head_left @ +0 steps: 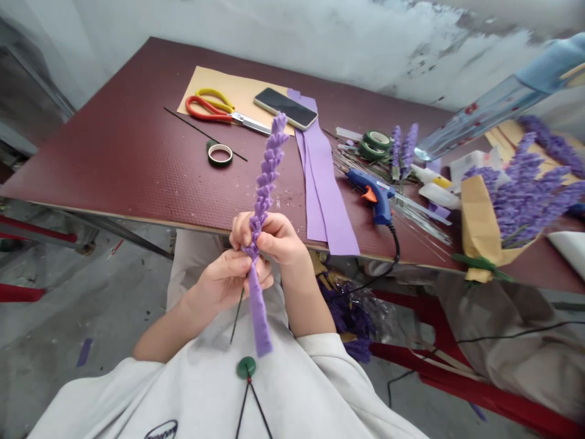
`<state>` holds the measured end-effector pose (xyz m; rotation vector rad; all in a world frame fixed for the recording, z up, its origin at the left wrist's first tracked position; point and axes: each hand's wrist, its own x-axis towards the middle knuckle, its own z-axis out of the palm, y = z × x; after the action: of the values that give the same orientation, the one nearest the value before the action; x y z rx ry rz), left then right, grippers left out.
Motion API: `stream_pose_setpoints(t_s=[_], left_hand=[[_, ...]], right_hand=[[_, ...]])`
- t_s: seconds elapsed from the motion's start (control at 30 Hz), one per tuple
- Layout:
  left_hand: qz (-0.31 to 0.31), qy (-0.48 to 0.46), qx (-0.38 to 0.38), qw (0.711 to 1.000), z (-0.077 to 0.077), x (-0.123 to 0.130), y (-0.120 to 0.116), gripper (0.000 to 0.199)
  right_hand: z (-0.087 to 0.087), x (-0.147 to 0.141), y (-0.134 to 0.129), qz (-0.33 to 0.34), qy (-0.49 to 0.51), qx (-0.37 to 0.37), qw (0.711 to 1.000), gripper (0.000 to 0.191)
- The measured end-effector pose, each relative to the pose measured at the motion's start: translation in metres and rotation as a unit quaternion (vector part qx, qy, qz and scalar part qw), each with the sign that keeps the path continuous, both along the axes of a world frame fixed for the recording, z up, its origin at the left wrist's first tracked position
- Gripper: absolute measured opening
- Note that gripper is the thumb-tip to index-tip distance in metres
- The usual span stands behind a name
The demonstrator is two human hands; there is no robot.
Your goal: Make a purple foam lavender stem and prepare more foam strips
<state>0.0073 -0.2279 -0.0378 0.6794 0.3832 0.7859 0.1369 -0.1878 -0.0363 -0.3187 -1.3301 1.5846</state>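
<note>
Where the two hands meet: the left hand (228,274) and the right hand (278,238) both grasp one purple flower spike (269,164) between thumbs and fingers, the right just above the left.
Flower spike: rises past the fingertips, leaning a little toward the right hand's side.
Loose strip (259,314): purple, hangs below the left hand's fingers.
Stem (237,317): thin and dark, slants down from the left hand beside the strip.
Tape roll (220,163): on the table (114,140), beyond the left hand, near a dark wire (192,125).
Scissors (219,113): farther beyond the left hand, partly on a beige sheet (256,85).
Phone (286,108): well beyond the right hand.
Purple strips (322,183): just ahead and right of the right hand.
Glue gun (377,192): farther to that hand's right.
Wrapped bouquet (525,189): rightmost of these, well apart from both hands.
</note>
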Motion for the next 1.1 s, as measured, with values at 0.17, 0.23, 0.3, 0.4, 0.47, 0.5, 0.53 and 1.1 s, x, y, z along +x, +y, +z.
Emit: stream_pose_setpoints(t_s=[0.17, 0.23, 0.3, 0.4, 0.47, 0.5, 0.53, 1.1], left_hand=[[0.068, 0.047, 0.028, 0.996, 0.011, -0.009, -0.001, 0.025], [0.086, 0.077, 0.058, 0.992, 0.013, -0.012, 0.000, 0.025], [0.089, 0.104, 0.096, 0.986, 0.011, -0.014, 0.002, 0.029], [0.113, 0.163, 0.164, 0.966, 0.005, -0.014, 0.006, 0.031], [0.169, 0.222, 0.218, 0.935, 0.003, -0.014, 0.008, 0.027], [0.209, 0.256, 0.252, 0.910, 0.002, -0.014, 0.009, 0.024], [0.254, 0.292, 0.294, 0.874, 0.002, -0.013, 0.009, 0.019], [0.306, 0.385, 0.475, 0.730, 0.006, -0.011, 0.013, 0.023]], right_hand=[[0.018, 0.009, -0.012, -0.031, -0.076, -0.041, 0.996, 0.026], [0.024, 0.012, -0.016, -0.040, -0.090, -0.041, 0.994, 0.023], [0.027, 0.013, -0.018, -0.045, -0.095, -0.048, 0.993, 0.016], [0.031, 0.011, -0.021, -0.066, -0.119, -0.099, 0.986, 0.018], [0.034, 0.008, -0.023, -0.136, -0.157, -0.121, 0.971, 0.024], [0.036, 0.007, -0.024, -0.179, -0.177, -0.120, 0.960, 0.028], [0.038, 0.005, -0.025, -0.218, -0.195, -0.114, 0.949, 0.030], [0.037, -0.005, -0.021, -0.288, -0.199, -0.093, 0.932, 0.032]])
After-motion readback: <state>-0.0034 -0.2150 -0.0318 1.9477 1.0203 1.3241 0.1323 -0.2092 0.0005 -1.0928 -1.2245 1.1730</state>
